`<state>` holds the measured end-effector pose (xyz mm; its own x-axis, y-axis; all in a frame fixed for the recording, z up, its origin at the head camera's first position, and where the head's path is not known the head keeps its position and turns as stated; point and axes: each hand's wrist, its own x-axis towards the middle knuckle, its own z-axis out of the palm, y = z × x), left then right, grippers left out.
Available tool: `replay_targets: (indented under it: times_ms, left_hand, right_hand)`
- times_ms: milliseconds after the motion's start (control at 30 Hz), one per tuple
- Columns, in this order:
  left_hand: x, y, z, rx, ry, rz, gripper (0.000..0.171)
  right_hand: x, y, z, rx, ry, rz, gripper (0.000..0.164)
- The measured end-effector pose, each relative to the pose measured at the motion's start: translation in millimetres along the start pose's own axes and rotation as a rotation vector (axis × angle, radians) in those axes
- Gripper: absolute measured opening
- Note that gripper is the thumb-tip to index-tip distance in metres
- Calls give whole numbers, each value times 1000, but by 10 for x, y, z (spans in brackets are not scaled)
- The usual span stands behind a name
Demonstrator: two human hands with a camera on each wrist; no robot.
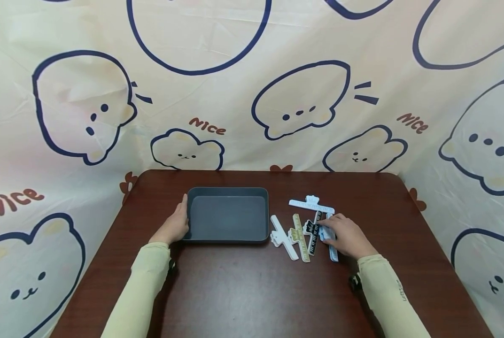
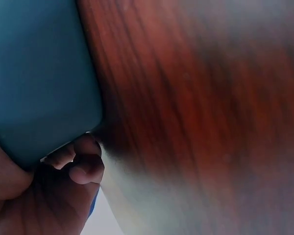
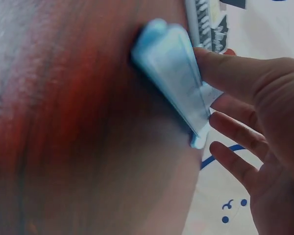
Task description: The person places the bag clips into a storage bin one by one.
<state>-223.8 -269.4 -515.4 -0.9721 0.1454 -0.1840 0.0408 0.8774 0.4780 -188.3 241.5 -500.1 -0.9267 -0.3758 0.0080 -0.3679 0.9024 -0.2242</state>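
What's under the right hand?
A blue ruler clip, its lower end showing. The right hand covers some of it; the tabletop directly beneath the clip is hidden.

left wrist view crops the tray (image 2: 44,83); the sleeve lettering (image 1: 401,290) is too small to read.

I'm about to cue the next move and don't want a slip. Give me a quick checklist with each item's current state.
1. Tray open side up: ok.
2. Left hand at the tray: ok, touching its left side.
3. Right hand on the nearer blue clip: ok, pinching it.
4. Firmness of that pinch: cannot tell.
5. Nearer blue clip free of the black clip: cannot tell, the right hand covers part of the space between.
6. Clips all lying the same way: not ok, the farther blue clip lies crosswise.
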Motion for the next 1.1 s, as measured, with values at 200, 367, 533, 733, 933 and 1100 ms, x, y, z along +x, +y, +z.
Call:
replay_targets:
  times_ms: [200, 367, 533, 733, 933, 1100]
  left_hand:
    - [0, -10, 0, 5, 0, 3, 77]
    - [-27, -9, -22, 5, -12, 5, 77]
    - [-72, 8, -45, -2, -25, -3, 79]
    - [-110, 23, -33, -1, -16, -2, 79]
    - [-127, 34, -29, 2, -2, -4, 78]
    - [-133, 32, -28, 8, -3, -3, 77]
  right_hand:
    - [-9, 46, -138, 10, 81, -33, 51]
    - [-39, 90, -320, 42, 184, -14, 51]
    - [-80, 135, -510, 100, 289, 39, 42]
    - [-112, 211, -607, 164, 314, 122, 39]
    - [-130, 280, -535, 186, 291, 149, 39]
    - [-137, 311, -503, 175, 282, 163, 42]
